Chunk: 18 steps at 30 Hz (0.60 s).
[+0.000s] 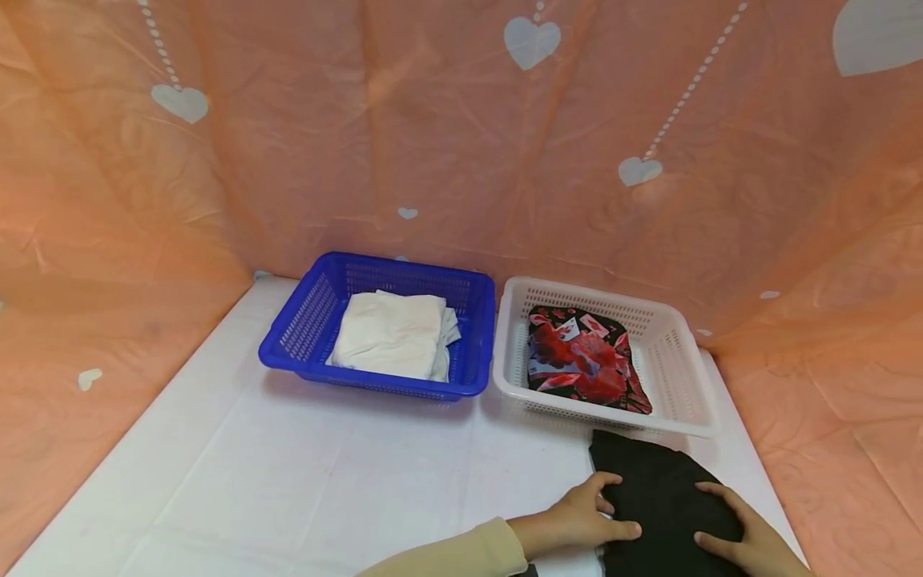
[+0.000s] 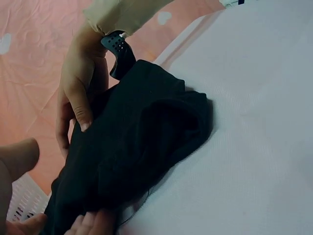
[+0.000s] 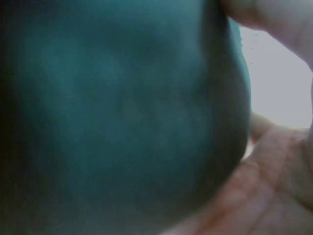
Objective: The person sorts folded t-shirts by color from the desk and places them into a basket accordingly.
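Note:
A folded black garment (image 1: 659, 497) lies at the front right of the white table, just before the white basket. My left hand (image 1: 580, 513) holds its left edge, with fingers and thumb spread on the cloth. On the opposite edge, my right hand (image 1: 753, 537) grips the garment, thumb on top. The left wrist view shows a loose, open fold at one end of the black cloth (image 2: 132, 137). Close up in the right wrist view, the blurred dark cloth (image 3: 132, 112) fills most of the picture, with the right palm (image 3: 264, 181) around its edge.
A blue basket (image 1: 288, 361) at the back holds folded white cloth (image 1: 389, 332). Beside it, a white basket (image 1: 685, 361) contains a folded red-and-black patterned garment (image 1: 584, 357). Orange curtains (image 1: 433, 144) with hearts enclose the white table (image 1: 324, 473).

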Motion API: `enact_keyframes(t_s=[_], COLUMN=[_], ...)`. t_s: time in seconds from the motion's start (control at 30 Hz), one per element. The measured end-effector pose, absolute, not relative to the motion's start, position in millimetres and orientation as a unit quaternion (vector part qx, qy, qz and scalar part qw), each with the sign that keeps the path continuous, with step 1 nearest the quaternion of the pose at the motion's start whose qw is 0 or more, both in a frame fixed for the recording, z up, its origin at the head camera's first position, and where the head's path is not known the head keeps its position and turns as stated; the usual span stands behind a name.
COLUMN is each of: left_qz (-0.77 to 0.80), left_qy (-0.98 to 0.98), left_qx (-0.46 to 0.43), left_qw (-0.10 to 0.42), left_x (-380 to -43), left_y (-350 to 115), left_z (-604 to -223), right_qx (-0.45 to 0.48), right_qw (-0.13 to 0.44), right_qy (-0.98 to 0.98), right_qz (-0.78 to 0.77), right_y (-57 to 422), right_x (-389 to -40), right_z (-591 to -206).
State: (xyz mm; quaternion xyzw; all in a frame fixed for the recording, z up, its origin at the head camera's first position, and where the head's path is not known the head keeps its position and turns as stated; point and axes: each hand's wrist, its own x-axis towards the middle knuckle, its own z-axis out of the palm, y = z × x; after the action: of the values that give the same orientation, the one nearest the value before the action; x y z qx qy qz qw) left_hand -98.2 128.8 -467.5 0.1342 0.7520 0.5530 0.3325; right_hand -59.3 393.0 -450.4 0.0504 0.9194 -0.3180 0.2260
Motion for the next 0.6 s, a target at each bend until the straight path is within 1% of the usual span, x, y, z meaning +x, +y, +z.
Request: enact_keyframes(t_s=[0.13,0.27,0.4,0.5,0.6], left_qz=[0.561,0.548,0.532,0.521,0.506], left_qy=[0.742,0.738,0.742,0.754,0.771], left_qx=[0.147,0.167,0.184,0.200,0.219], left_qw=[0.336,0.356,0.364,0.347,0.320], left_x=[-100,-99,-98,-97,-97], left_y=[129,134,137,136,135], left_z=[-469,-469,-469,-471,-472], right_qx=[0.050,0.039,0.015,-0.010,-0.017], right_qw=[0.222,0.212,0.181,0.155,0.150], right_qy=[0.927,0.928,0.937,0.945,0.944], right_qz=[-0.297,-0.304,-0.299,-0.289,-0.292], right_y=[388,381,374,369,363], right_x=[-62,-63,-62,-62,-62], right_z=[-453,-453,-455,-456,-456])
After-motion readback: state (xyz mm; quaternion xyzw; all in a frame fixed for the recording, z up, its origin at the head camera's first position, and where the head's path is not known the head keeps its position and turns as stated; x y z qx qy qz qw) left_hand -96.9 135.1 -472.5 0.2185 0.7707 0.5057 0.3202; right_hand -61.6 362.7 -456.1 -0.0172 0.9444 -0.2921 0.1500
